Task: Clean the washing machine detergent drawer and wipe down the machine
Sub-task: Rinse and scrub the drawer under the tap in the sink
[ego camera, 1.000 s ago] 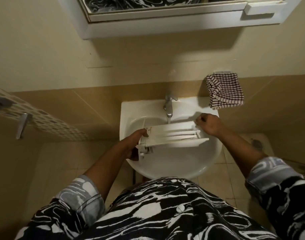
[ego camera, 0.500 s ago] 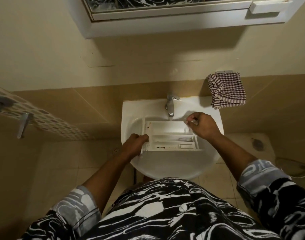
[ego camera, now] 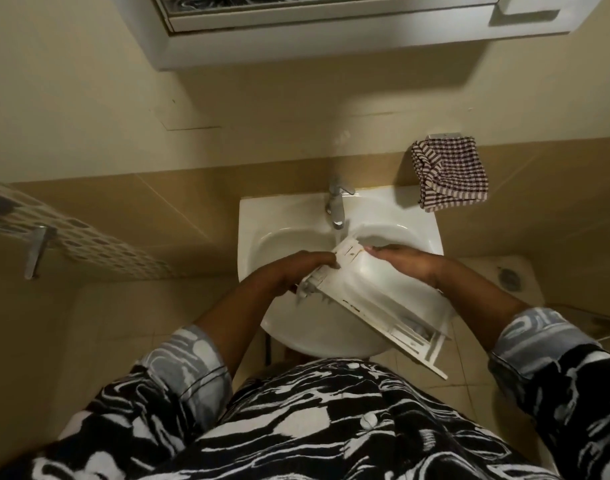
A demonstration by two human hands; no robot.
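Item: white moulded-plastic detergent drawer (ego camera: 383, 292), long and compartmented; judged light, rigid and wet-slick, its thin dividers liable to crack if knocked on the basin, best taken by the long side walls. Location: held slantwise over the white ceramic washbasin (ego camera: 255, 220), one end under the chrome tap (ego camera: 336, 206), the other overhanging the near rim. Left grip (ego camera: 296, 273) clamped on the tap-end edge, fingers curled; right grip (ego camera: 407, 263) laid flat, fingers straight, along the far wall.

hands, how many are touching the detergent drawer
2. The left hand grips the detergent drawer at its left edge; the right hand rests on its upper end.
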